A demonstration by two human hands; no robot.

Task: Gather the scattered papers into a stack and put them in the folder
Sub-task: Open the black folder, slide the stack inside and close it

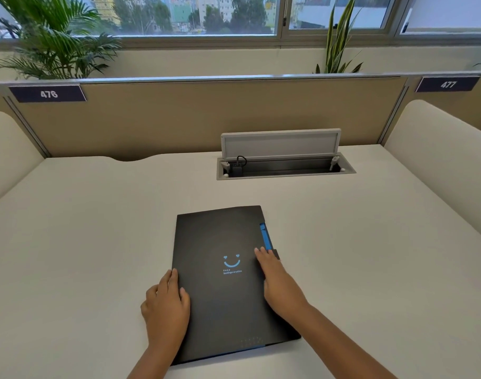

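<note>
Black folder (223, 283) shut on white desk (97, 242); my left hand (165, 307) and right hand (280, 283) flat on cover, fingers spread, gripping nothing.

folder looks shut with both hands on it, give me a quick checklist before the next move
1. Folder closed and flat on the desk: ok.
2. Loose papers left out on the desk: none in view, ok.
3. Papers actually inside the folder: cannot tell, the cover hides them; only a blue strip shows at its right edge.
4. Left hand steadying the folder's left edge: ok.
5. Right hand flat on the cover near the right edge: ok.
6. Open cable tray behind the folder, well apart from it: ok.
</note>
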